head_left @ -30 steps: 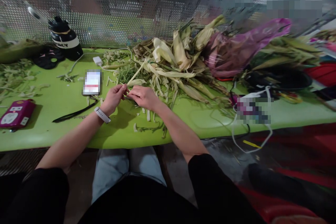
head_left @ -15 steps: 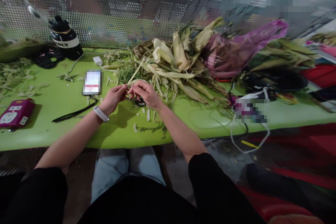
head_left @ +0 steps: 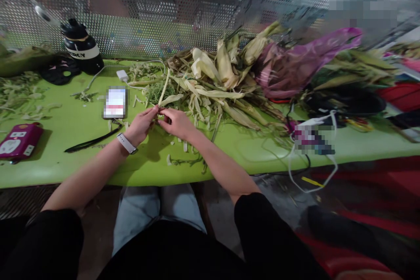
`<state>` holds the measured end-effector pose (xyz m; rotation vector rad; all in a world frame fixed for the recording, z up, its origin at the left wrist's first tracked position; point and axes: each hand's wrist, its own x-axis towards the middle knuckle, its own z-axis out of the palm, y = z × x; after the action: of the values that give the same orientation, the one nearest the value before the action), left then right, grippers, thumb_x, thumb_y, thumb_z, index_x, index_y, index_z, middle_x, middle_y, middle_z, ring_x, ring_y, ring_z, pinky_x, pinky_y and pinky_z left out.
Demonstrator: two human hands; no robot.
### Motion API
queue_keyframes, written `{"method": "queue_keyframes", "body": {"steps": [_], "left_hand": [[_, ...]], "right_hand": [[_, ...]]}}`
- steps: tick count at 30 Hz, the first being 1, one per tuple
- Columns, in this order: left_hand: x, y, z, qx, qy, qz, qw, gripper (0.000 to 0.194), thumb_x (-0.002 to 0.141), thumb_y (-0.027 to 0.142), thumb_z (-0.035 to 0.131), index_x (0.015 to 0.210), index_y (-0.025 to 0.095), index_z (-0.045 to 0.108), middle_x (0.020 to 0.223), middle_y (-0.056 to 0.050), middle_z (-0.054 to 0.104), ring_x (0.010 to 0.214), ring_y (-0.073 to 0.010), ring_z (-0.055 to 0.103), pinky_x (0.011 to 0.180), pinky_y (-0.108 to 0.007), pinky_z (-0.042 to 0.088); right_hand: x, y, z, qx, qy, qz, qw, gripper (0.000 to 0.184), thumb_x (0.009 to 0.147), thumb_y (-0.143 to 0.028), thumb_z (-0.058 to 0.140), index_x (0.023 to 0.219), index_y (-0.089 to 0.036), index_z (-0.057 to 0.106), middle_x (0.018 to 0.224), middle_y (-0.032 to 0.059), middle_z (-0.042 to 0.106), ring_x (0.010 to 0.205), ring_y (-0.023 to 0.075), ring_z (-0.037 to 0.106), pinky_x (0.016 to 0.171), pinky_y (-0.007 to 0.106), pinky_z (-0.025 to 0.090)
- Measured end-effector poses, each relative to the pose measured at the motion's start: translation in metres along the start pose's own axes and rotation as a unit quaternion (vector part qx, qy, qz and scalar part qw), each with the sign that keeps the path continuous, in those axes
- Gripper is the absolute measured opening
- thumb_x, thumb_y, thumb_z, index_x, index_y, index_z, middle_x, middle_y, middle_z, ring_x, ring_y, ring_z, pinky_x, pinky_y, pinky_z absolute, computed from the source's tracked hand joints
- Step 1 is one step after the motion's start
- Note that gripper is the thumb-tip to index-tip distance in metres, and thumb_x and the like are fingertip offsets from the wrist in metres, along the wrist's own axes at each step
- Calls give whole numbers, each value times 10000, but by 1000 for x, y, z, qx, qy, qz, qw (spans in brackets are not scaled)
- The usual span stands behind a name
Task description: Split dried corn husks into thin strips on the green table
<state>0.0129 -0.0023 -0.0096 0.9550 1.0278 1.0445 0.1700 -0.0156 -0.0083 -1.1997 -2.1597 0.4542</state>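
My left hand (head_left: 141, 126) is closed in a pinch on the lower end of a pale corn husk strip (head_left: 164, 87), which stands up and leans slightly right. Close beside it, the thumb and fingers of my right hand (head_left: 179, 123) pinch at the same end, fingertips almost touching the left ones. A broader husk leaf (head_left: 172, 99) spreads to the right from this spot. What lies under my right palm is hidden. Just beyond the hands is a heap of dried corn husks (head_left: 226, 92), with green shreds (head_left: 159, 94) at its left side.
Left of my hands lie a phone (head_left: 114, 103) with a black strap (head_left: 92, 142) and a purple power socket block (head_left: 20, 141). A black bottle (head_left: 82, 48) stands behind. To the right are a pink plastic bag (head_left: 282, 70) and white cables (head_left: 292, 170). Husk scraps (head_left: 183, 161) litter the green tabletop.
My right hand opened its fingers slightly, then pinched again at the husk's base. A black ring seen under it half a second ago is now hidden. The strip has tilted more upright.
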Motion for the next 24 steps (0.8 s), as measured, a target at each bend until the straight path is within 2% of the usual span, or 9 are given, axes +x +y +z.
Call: {"method": "queue_keyframes", "body": {"steps": [4,6,8,10,12,15,18,21,24], "left_hand": [[-3,2,3,-10,-13,6,1000,227,790,369,749,840,149,728,803,-28,703,712,-107,583,639,-210,451],[-3,2,3,5,-14,18,1000,238,792,379,749,798,144,707,735,-14,674,674,-100,570,616,-207,445],[-2,3,2,13,-21,21,999,259,805,378,740,740,136,674,659,2,628,600,-80,535,572,-198,422],[-2,3,2,16,-31,25,999,276,832,363,718,711,126,643,612,12,595,549,-62,518,552,-190,416],[-3,4,3,31,-25,37,999,225,851,336,705,800,125,646,608,14,605,535,-64,543,557,-191,437],[-7,5,5,76,-14,87,993,271,864,310,697,1068,150,617,611,25,632,527,-85,586,561,-206,474],[-10,6,6,142,-60,161,975,346,872,339,682,1155,151,615,611,22,637,533,-96,599,573,-218,499],[-9,5,3,192,-108,199,955,369,856,411,686,1094,131,657,639,-5,661,562,-110,619,596,-232,518],[-6,3,0,209,-119,205,949,398,833,474,694,1030,129,668,636,-12,663,568,-118,625,594,-235,510]], "right_hand": [[0,0,2,32,12,-4,999,158,889,-250,564,929,-147,678,899,83,688,787,179,602,797,312,451],[0,0,0,98,28,13,995,164,902,-275,545,880,-158,657,852,61,685,751,165,600,757,300,452],[0,-1,-3,198,16,57,978,189,904,-337,552,849,-171,623,705,13,631,625,139,561,648,279,440],[2,0,-6,312,-1,114,943,201,886,-376,577,834,-182,588,595,-32,547,516,113,492,546,256,397],[4,1,-8,413,5,159,897,199,852,-377,620,822,-188,564,561,-54,494,479,96,448,491,237,354],[8,3,-12,525,28,187,830,209,798,-345,687,808,-182,557,538,-78,435,462,68,398,455,211,305],[10,3,-18,601,28,199,773,197,788,-288,706,790,-174,545,511,-104,375,438,40,348,443,178,290],[10,2,-23,646,30,213,732,182,802,-228,699,772,-169,530,496,-119,344,415,21,322,425,149,270],[9,0,-25,655,32,220,722,160,799,-193,696,764,-156,544,474,-123,363,387,11,310,405,138,268]]}}
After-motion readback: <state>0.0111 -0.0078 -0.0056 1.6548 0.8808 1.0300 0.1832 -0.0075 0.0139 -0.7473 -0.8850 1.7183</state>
